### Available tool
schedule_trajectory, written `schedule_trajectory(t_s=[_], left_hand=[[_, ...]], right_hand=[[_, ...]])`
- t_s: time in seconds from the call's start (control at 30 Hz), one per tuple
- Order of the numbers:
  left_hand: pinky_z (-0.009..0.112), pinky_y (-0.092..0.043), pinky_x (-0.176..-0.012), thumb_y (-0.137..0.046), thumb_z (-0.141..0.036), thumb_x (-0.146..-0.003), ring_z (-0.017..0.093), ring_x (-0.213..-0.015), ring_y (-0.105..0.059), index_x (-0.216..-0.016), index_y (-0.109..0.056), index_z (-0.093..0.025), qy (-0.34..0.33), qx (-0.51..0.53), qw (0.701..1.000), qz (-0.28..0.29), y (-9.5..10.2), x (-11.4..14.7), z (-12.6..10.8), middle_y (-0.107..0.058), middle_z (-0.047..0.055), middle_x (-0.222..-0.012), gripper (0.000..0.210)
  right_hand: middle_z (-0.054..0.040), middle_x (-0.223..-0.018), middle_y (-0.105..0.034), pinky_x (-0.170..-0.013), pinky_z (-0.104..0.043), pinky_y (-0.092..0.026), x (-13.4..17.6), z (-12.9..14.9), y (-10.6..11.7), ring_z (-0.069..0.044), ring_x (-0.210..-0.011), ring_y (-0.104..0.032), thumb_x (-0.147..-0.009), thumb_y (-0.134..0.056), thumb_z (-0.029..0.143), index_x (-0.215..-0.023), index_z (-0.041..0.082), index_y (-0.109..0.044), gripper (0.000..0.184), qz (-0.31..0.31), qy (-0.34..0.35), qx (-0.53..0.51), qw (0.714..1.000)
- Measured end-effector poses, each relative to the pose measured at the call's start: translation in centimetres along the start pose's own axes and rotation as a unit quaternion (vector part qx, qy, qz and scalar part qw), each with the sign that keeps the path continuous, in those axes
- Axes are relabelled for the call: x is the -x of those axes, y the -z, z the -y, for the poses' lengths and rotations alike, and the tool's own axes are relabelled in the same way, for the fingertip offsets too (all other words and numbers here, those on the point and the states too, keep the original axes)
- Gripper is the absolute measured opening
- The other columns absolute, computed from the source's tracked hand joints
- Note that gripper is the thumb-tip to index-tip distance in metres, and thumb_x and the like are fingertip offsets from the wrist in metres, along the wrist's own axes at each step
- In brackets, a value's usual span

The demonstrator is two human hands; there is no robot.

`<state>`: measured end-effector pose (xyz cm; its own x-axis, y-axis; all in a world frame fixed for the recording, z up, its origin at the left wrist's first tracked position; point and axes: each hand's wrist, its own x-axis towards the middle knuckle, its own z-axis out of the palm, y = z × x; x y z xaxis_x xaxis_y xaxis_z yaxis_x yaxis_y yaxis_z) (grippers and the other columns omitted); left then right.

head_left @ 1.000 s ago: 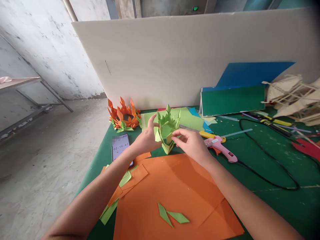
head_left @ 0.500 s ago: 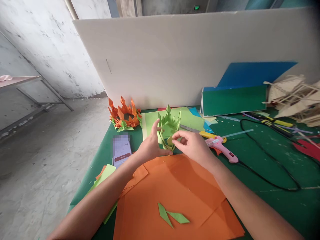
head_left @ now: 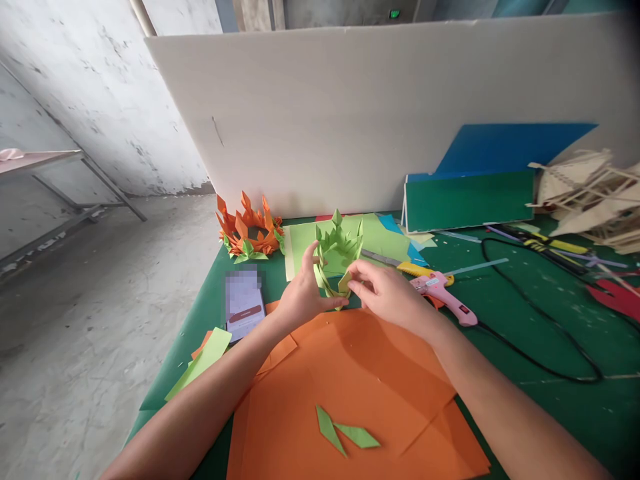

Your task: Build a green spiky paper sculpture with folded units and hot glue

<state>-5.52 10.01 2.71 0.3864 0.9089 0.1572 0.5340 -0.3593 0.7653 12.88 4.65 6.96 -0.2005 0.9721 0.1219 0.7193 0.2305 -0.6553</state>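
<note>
A light-green folded paper crown with pointed tips stands between my hands in the head view. My left hand grips its left side, fingers up behind the rim and thumb along the near lower edge. Thumb and fingertips of my right hand pinch a small green folded paper leaf against the crown's near right side; whether it is stuck there I cannot tell. Two loose green paper pieces lie on orange paper sheets nearer to me.
An orange paper crown and a phone are at left. Right of my hand lie a yellow cutter and a pink glue gun with its black cord. A wooden stick model and a white board stand behind.
My right hand and the small green leaf have shifted slightly right along the crown. My left hand keeps its hold, a touch further right. The loose pieces have not moved.
</note>
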Motion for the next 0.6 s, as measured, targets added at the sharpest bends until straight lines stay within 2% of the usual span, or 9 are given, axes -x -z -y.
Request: schedule_trajectory(t_s=[0.6], left_hand=[[0.029, -0.05, -0.062, -0.083, -0.041, -0.057, 0.016, -0.076, -0.06, -0.15, -0.008, -0.026, 0.009, 0.002, 1.0, -0.01, -0.16, -0.11, -0.1, -0.043, 0.019, -0.136, 0.121]], right_hand=[[0.0053, -0.068, -0.062, -0.05, -0.024, -0.03, 0.09, 0.14, -0.24, -0.011, -0.051, -0.05, -0.089, -0.048, 0.026, -0.085, 0.024, -0.049, 0.004, -0.01, 0.023, 0.01, 1.0]])
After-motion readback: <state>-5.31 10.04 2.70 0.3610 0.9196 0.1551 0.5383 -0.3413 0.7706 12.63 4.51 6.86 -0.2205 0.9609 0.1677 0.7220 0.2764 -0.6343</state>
